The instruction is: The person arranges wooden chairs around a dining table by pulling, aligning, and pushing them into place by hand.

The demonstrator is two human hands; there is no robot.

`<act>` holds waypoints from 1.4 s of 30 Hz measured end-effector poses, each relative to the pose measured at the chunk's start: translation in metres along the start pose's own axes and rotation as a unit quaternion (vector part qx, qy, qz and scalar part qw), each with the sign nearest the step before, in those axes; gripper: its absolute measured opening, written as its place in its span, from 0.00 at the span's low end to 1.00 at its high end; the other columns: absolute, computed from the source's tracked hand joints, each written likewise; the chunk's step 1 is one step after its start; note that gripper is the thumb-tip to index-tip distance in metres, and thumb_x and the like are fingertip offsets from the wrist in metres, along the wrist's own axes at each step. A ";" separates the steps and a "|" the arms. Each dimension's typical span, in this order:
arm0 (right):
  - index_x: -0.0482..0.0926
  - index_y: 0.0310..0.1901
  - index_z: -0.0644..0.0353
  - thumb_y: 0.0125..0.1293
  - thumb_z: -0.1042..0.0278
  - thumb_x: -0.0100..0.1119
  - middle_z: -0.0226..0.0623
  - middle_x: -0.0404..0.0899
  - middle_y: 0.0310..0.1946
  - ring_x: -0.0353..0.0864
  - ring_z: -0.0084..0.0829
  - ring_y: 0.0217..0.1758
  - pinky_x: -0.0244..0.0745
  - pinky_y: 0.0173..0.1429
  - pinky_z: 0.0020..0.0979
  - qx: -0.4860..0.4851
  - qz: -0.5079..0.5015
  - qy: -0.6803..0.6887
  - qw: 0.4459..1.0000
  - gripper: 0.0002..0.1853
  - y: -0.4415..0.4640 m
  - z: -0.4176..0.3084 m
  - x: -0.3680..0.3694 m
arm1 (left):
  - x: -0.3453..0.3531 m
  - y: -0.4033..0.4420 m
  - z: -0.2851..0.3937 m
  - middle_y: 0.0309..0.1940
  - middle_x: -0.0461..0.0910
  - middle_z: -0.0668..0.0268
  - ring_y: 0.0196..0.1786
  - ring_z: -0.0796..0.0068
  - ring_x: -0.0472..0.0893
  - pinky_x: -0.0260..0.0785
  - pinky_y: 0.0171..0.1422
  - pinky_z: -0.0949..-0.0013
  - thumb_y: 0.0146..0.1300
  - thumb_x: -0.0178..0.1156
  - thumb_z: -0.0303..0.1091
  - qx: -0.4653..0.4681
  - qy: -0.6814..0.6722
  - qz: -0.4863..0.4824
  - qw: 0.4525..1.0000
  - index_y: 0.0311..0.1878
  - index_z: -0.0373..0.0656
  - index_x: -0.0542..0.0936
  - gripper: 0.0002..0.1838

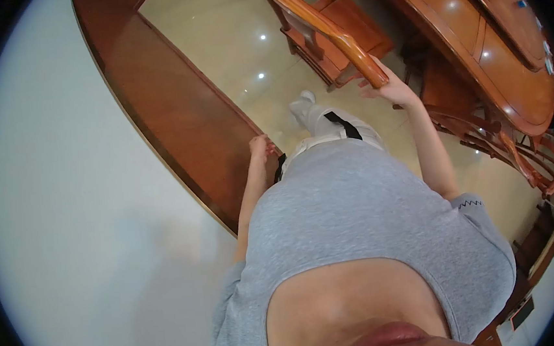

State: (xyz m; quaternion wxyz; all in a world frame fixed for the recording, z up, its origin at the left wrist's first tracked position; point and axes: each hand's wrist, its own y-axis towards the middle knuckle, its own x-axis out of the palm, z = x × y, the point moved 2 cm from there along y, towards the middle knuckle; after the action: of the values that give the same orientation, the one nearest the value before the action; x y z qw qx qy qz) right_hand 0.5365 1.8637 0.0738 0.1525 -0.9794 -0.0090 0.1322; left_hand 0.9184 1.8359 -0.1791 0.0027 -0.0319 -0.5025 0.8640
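Right hand [395,91] at end of wooden chair rail [337,33], fingers loosely spread behind it; can't tell from here if it's gripping. Rail slants out ahead of the person, chair seat [361,20] beyond. Left hand [262,147] low by the hip, half curled, against brown wood panel [167,94]; can't see whether anything's in it. Long wooden counter [475,47] off right. Pale shiny floor [213,28].

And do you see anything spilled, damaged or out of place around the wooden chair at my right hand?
Nothing stands out. The wooden chair at the right hand shows no visible damage, and the bright spots on the glossy floor look like light reflections, not spills.
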 end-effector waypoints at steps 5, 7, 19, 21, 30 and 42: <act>0.56 0.65 0.56 0.46 0.78 0.64 0.34 0.73 0.46 0.74 0.29 0.47 0.70 0.51 0.29 -0.016 -0.057 -0.064 0.996 0.42 0.056 0.018 -0.037 | 0.029 0.038 0.098 0.30 0.76 0.59 0.21 0.71 0.76 0.64 0.17 0.73 0.58 0.53 0.34 0.007 0.039 -0.060 0.997 0.43 0.36 0.71 0.13; 0.61 0.63 0.61 0.50 0.78 0.56 0.41 0.76 0.43 0.76 0.33 0.44 0.72 0.48 0.29 0.173 -0.027 0.143 0.974 0.34 0.085 0.081 -0.060 | 0.037 0.046 0.147 0.32 0.75 0.57 0.22 0.69 0.77 0.64 0.17 0.71 0.60 0.52 0.34 0.012 0.062 -0.075 0.995 0.49 0.35 0.70 0.17; 0.69 0.55 0.60 0.57 0.68 0.50 0.38 0.77 0.35 0.75 0.29 0.34 0.71 0.35 0.31 0.349 0.219 0.233 0.881 0.22 0.106 0.131 -0.018 | 0.211 0.121 0.353 0.39 0.77 0.61 0.34 0.69 0.78 0.70 0.34 0.67 0.65 0.46 0.39 0.017 0.123 -0.210 0.970 0.50 0.42 0.72 0.16; 0.70 0.54 0.60 0.57 0.66 0.52 0.37 0.77 0.35 0.75 0.29 0.35 0.70 0.35 0.31 0.363 0.237 0.271 0.859 0.21 0.108 0.138 -0.015 | 0.244 0.145 0.346 0.41 0.78 0.57 0.41 0.64 0.77 0.71 0.46 0.61 0.65 0.47 0.45 0.037 -0.039 -0.356 0.933 0.53 0.38 0.72 0.22; 0.74 0.47 0.57 0.62 0.53 0.51 0.33 0.74 0.37 0.74 0.28 0.37 0.68 0.39 0.31 0.305 0.404 0.391 0.769 0.18 0.126 0.066 -0.012 | 0.305 0.153 0.415 0.42 0.74 0.57 0.38 0.69 0.76 0.70 0.40 0.66 0.52 0.55 0.66 -0.117 0.358 -0.284 0.882 0.57 0.40 0.65 0.41; 0.75 0.39 0.56 0.61 0.71 0.52 0.32 0.71 0.27 0.72 0.19 0.28 0.66 0.32 0.15 0.207 0.421 0.393 0.791 0.06 0.148 0.053 -0.031 | 0.351 0.087 0.418 0.47 0.73 0.65 0.49 0.74 0.73 0.65 0.55 0.71 0.59 0.57 0.34 0.102 0.296 -0.748 0.586 0.60 0.41 0.69 0.24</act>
State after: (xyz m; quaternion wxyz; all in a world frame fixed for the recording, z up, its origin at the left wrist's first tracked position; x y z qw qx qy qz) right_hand 0.4892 1.7363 -0.0111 0.2717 -0.7986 0.4923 -0.2146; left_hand 0.5460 1.4428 -0.0664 0.7993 0.1019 -0.2289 0.5462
